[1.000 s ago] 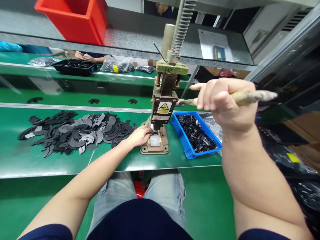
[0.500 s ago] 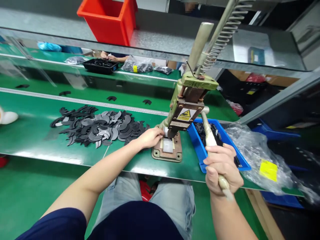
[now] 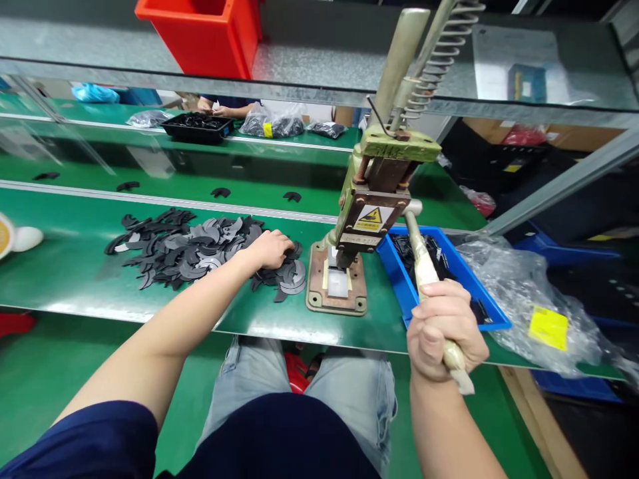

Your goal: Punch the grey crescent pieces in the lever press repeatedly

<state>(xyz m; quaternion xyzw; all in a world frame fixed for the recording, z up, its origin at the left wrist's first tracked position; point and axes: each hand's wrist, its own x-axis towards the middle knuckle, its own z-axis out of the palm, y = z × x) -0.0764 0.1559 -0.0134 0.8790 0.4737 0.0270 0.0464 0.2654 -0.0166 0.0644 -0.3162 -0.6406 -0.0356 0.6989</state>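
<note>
My right hand (image 3: 446, 329) is wrapped around the pale lever handle (image 3: 423, 256) of a green hand press (image 3: 382, 179). The press's narrow black punch stands over a brown base plate (image 3: 314, 283) with a whitish pad (image 3: 338, 284) on it. To the left of that base, my left hand (image 3: 271, 249) rests on the right part of a heap of dark grey curved flat pieces (image 3: 194, 246). Its fingers are bent downward, and whatever sits between their tips is hidden. Some curved pieces (image 3: 294, 274) lie just beside these fingers.
A blue bin (image 3: 469, 286) of black parts sits right of the press, beside a clear plastic bag (image 3: 519, 299). Several dark curved pieces (image 3: 219, 192) lie spaced along the green strip behind. A red bin (image 3: 224, 40) is on the shelf. Another person's hands (image 3: 214, 108) show beyond.
My left hand has moved left from the press base to the heap of curved pieces. My right hand keeps its grip on the lever handle. The view has shifted slightly.
</note>
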